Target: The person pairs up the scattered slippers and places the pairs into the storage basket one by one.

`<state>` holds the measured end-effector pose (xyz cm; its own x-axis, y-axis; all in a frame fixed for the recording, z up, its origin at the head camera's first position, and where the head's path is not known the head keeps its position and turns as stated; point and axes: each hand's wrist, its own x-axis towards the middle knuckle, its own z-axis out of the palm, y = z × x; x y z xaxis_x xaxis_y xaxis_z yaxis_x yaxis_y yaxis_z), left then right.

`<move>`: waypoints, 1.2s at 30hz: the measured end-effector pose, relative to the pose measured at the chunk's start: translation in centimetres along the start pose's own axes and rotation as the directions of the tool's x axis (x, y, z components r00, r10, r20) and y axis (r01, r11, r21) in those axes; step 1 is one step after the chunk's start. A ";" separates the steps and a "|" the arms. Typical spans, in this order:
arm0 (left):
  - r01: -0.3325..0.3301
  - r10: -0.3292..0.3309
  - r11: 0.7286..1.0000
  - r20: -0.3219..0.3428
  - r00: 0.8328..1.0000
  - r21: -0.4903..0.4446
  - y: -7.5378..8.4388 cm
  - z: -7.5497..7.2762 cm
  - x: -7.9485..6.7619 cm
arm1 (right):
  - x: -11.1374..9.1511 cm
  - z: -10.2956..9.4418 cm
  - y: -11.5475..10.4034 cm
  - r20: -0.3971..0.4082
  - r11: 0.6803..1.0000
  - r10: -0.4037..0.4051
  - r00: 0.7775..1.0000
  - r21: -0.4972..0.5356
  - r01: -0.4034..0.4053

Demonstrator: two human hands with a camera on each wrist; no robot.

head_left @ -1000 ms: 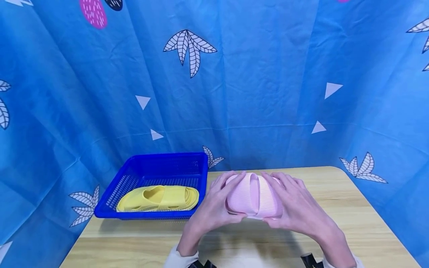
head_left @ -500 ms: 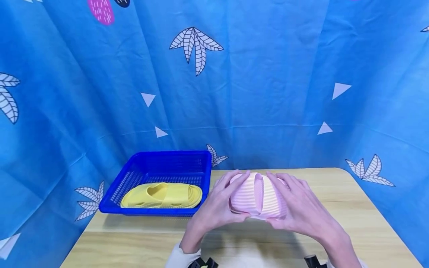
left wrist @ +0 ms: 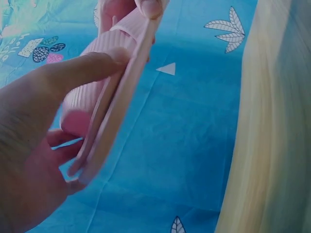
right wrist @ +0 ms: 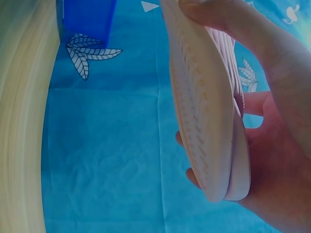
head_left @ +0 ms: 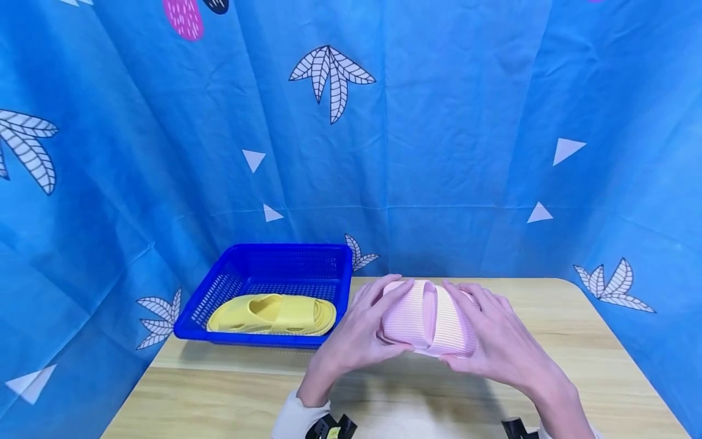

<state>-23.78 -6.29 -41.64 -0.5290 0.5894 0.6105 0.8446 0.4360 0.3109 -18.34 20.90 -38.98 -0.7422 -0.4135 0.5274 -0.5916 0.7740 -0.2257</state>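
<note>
Both hands hold a pair of pink ribbed slippers [head_left: 407, 316] up above the table, one nested against the other. At the left end grips my left hand [head_left: 353, 335], with its thumb over the sole edges in the left wrist view. Opposite it, my right hand [head_left: 493, 335] clasps the other end. The patterned underside of one pink sole [right wrist: 201, 107] faces the right wrist camera. To the left, a blue plastic basket [head_left: 192, 335] contains yellow slippers [head_left: 298, 316], apart from both hands.
A light wooden table [head_left: 554, 341] lies under the hands, and the basket stands on its left part. A blue patterned curtain [head_left: 450, 152] hangs behind and at both sides.
The head view has shifted slightly, so the basket, curtain and hands appear further right. Both hands keep hold of the pink slippers, whose pose barely changes.
</note>
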 end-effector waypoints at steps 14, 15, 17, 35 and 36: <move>0.119 -0.116 0.992 -0.077 0.990 0.041 -1.6 -2.3 -4.0 | -0.7 -0.2 0.8 0.015 0.997 0.076 0.997 0.026 -0.076; 0.134 -0.129 0.990 -0.080 0.988 0.055 -1.8 -2.5 -4.3 | -0.7 -0.2 0.9 0.012 0.997 0.075 0.997 0.029 -0.075; 0.160 -0.153 0.984 -0.083 0.985 0.082 -2.0 -2.9 -5.0 | -0.7 -0.2 0.9 0.008 0.997 0.073 0.997 0.034 -0.074; 0.223 -0.170 0.933 -0.201 0.965 0.283 -4.8 -5.8 -10.8 | -0.3 0.1 0.8 0.014 0.997 0.068 0.998 0.040 -0.069; 0.224 -0.167 0.931 -0.207 0.964 0.290 -5.0 -5.9 -11.1 | -0.3 0.2 0.8 0.013 0.997 0.069 0.998 0.041 -0.069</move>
<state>-21.65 -19.00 -45.63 -0.6337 0.3544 0.6876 0.6436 0.7347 0.2146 -18.65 21.54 -39.45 -0.7850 -0.3655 0.5002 -0.5512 0.7806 -0.2946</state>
